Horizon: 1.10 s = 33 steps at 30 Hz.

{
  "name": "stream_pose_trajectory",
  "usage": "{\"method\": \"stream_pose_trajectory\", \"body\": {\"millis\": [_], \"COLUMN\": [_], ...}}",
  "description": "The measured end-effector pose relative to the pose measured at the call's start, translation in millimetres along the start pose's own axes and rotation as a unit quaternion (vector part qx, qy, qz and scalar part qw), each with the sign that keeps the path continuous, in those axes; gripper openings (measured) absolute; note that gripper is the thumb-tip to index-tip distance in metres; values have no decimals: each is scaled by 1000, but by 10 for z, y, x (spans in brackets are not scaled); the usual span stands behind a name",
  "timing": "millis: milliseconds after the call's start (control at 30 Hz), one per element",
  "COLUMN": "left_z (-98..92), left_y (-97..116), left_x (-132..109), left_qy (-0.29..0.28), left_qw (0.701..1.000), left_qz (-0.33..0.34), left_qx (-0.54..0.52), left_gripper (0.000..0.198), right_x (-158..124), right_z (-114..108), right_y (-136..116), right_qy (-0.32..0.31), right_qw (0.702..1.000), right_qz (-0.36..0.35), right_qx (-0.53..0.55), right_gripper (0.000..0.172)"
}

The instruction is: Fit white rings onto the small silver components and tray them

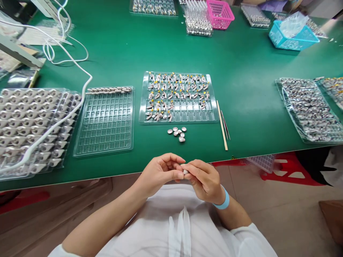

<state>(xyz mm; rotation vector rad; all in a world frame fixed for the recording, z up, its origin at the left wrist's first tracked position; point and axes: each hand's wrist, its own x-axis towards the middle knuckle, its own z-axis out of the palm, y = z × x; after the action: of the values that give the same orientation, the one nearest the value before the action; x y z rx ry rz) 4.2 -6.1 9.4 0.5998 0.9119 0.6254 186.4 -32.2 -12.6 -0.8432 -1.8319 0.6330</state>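
My left hand (160,171) and my right hand (205,178) meet just below the table's front edge, fingers pinched together on a small pale part (184,171) between them. A blue band is on my right wrist. Ahead on the green table (241,71) lies a small pile of round metal caps (178,132). Behind it sits a clear tray (178,98) partly filled with small grey earpiece-like parts.
A mostly bare clear tray (105,121) lies left of centre, with one row of parts at its far edge. Stacked trays of grey parts (32,125) and a white cable (66,114) are at left. Tweezers and a stick (223,125), filled trays (311,109), pink basket (220,13), blue basket (293,35).
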Motion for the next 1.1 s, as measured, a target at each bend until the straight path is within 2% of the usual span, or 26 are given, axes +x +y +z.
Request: {"method": "stream_pose_trajectory", "body": {"millis": [233,433,567,700,867,1100], "left_z": [2,-12,-7,-4,-1,11], "left_y": [13,8,18,3,-8,20], "left_x": [-14,-8,1,7,23,31], "left_qy": [-21,-20,-24,-21,-4,-8], "left_qw": [999,996,997,999,1000,1000], "left_qz": [26,68,60,31,-3,5], "left_qx": [33,47,43,40,26,9], "left_gripper": [12,10,10,13,16,29], "right_x": [-46,-26,-10,-20,-36,-57], "right_z": [-14,-17,-39,-71,-64,-30], "right_y": [62,61,49,60,76,67], "right_qy": [-17,-19,-58,-92,-56,-39], "right_qw": [996,998,996,988,992,994], "right_qz": [-43,-14,-2,-30,-54,-43], "right_qx": [-72,-55,-74,-118,-100,-90], "right_gripper": [52,50,51,52,49,42]}}
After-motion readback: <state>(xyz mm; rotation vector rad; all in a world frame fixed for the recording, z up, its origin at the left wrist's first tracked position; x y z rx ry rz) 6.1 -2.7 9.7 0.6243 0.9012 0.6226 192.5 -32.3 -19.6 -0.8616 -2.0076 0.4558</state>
